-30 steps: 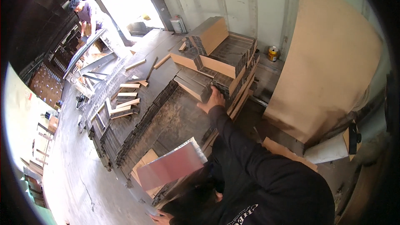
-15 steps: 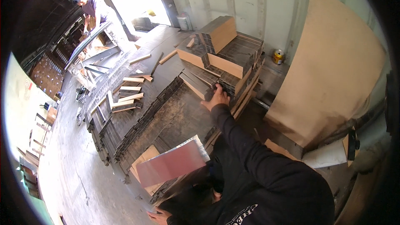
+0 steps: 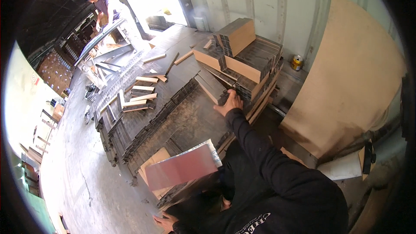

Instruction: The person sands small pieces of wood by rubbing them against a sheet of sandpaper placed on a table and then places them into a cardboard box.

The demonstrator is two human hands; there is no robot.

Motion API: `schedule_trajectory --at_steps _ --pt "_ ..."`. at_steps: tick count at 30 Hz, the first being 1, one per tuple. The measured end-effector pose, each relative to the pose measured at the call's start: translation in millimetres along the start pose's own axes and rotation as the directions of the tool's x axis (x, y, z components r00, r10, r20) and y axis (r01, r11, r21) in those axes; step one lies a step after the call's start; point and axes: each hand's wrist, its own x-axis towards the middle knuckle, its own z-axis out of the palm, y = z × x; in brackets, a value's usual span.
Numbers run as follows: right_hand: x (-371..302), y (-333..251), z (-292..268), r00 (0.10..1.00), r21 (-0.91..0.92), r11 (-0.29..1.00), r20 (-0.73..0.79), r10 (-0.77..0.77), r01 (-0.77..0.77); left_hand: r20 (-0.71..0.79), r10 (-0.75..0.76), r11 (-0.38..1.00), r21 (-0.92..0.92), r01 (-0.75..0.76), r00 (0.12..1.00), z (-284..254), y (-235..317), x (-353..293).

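My right hand (image 3: 232,103) reaches out over the stack, its fingers and thumb closed around the near end of a few dark-faced wooden strips (image 3: 210,87) lying side by side. Just beyond it rises a pile of bundled strips (image 3: 249,67) with pale wood faces and dark edges. Low in the picture my left hand (image 3: 166,222) is held beside my body, fingers stretched out and apart, with nothing seen in it. Between my arms and the strips, a reddish flat panel (image 3: 184,167) with a silvery edge rests on pale boards (image 3: 154,164).
Loose short strips (image 3: 141,97) lie scattered on the dark stacked surface (image 3: 173,78). A large tan sheet (image 3: 342,78) leans at the right wall, near a small yellow can (image 3: 297,63). At the far left another person (image 3: 110,6) bends over a frame (image 3: 102,39).
The whole view has shifted slightly, so the scene sits a little further right. My right hand stays at the end of the strips, and my left hand is nearly unchanged.
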Motion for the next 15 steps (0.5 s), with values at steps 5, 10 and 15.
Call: schedule_trajectory --at_steps 5,10,15 --pt "-5 -9 -3 1.000 -0.036 0.999 -0.013 0.005 -0.006 0.077 -0.071 0.997 0.024 0.069 0.994 -24 15 -3" --pt "2 -7 8 1.000 -0.124 0.992 -0.017 -0.007 0.005 0.044 -0.007 1.000 -0.019 0.007 0.999 -8 1 -1" --pt "7 -3 10 1.000 -0.123 0.992 -0.001 0.002 -0.002 0.047 -0.003 0.998 -0.064 0.006 0.999 -5 4 -2"
